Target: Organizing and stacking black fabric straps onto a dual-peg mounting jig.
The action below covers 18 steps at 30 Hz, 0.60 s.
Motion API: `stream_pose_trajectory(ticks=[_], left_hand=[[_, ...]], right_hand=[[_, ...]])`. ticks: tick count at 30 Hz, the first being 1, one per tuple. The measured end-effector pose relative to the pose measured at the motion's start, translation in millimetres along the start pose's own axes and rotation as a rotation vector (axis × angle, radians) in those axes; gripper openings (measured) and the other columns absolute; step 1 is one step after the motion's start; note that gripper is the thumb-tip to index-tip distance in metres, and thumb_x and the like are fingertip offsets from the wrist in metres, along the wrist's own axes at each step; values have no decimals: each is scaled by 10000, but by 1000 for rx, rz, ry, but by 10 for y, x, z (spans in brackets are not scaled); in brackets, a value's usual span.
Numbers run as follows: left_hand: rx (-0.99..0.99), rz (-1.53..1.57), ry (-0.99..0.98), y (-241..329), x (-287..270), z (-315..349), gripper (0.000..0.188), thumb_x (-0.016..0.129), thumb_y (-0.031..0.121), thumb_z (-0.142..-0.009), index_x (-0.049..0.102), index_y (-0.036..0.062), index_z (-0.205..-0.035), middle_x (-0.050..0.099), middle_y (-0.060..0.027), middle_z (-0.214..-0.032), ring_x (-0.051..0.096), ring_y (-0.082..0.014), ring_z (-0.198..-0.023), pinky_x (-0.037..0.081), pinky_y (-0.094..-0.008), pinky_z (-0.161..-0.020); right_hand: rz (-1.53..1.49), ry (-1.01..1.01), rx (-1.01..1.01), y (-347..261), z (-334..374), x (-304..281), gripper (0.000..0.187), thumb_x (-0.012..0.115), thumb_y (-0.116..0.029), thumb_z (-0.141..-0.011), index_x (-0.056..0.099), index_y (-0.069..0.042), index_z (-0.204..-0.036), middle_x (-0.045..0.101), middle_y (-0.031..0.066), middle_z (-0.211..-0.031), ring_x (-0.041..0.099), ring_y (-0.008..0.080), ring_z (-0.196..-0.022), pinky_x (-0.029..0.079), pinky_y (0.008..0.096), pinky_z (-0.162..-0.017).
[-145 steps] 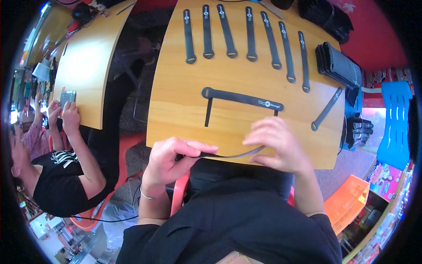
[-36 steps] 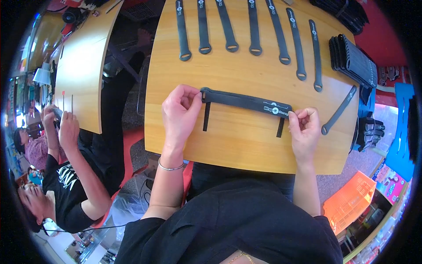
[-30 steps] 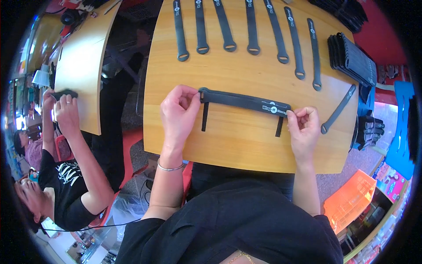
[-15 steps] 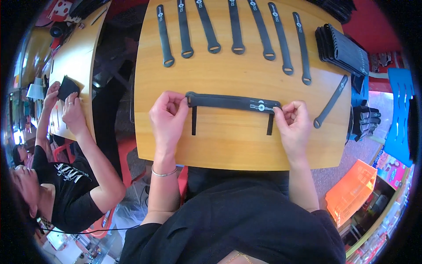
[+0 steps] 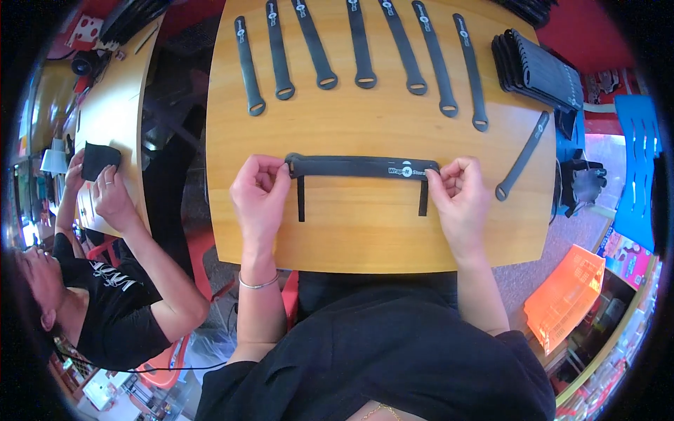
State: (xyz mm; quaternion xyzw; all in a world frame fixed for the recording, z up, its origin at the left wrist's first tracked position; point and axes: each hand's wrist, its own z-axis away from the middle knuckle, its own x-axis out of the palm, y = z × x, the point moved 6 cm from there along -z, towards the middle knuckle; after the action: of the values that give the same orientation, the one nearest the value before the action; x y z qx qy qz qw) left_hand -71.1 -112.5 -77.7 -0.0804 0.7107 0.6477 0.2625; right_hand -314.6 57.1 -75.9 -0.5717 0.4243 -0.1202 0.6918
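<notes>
The wooden table (image 5: pixel 351 242) serves as reference for all positions. A dark strap (image 5: pixel 337 167) is stretched crosswise over the middle of the table, its looped end toward the table's left side and its printed end toward the right; a second dark layer shows along its upper edge. The left hand (image 5: pixel 260 193) is closed in a pinch, thumb against forefinger, on the looped end. The right hand (image 5: pixel 460 198) is likewise closed, thumb and forefinger gripping the printed end, remaining fingers curled in. Whether the strap touches the table along its length cannot be told. Two narrow black strips (image 5: pixel 301 200) extend from beneath it toward the table's near edge, one close to each hand. Seven spare straps (image 5: pixel 361 49) lie apart in a row on the far half of the table, looped ends facing the near edge. A slanted strap (image 5: pixel 522 156) lies alone near the table's right edge. A stack of folded dark pieces (image 5: pixel 547 74) sits at the table's far right corner. An orange crate (image 5: pixel 566 298) stands beyond the table's near right corner. Well left of the table, a co-worker (image 5: pixel 140 302) holds up a dark piece (image 5: pixel 100 161) in both hands.
</notes>
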Motion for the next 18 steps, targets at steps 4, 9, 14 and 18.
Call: stream_pose_trajectory(ticks=[4, 9, 14, 18], left_hand=[[2, -3, 0, -16, 5, -3, 59, 650, -40, -786, 605, -7, -808, 551, 27, -642, 390, -10, -527, 312, -173, -475], [-14, -5, 4, -26, -3, 4, 55, 650, -38, -783, 607, -7, -800, 557, 23, -642, 395, -14, -525, 319, -175, -478], [-7, -23, 4, -37, -7, 2, 54, 651, -34, -779, 607, -8, -797, 557, 18, -635, 396, -19, -518, 324, -180, -480], [10, -40, -1, -25, 2, 0, 52, 653, -28, -780, 610, -7, -799, 557, 15, -629, 399, -21, -516, 328, -180, -481]], right_hand=[[-5, 0, 16, 41, 4, 5, 253, 720, -54, -807, 473, -44, -857, 532, -3, -671, 522, 52, -557, 441, 213, -494], [29, 12, -16, 13, 7, 4, 257, 720, -58, -807, 472, -46, -872, 525, -1, -673, 520, 58, -554, 441, 222, -494], [47, 14, -21, -6, 8, 9, 258, 718, -54, -807, 470, -45, -877, 529, 4, -681, 524, 65, -554, 443, 229, -493], [55, 30, -30, -16, 8, 0, 258, 718, -52, -806, 470, -43, -877, 533, 9, -677, 528, 72, -548, 445, 234, -491]])
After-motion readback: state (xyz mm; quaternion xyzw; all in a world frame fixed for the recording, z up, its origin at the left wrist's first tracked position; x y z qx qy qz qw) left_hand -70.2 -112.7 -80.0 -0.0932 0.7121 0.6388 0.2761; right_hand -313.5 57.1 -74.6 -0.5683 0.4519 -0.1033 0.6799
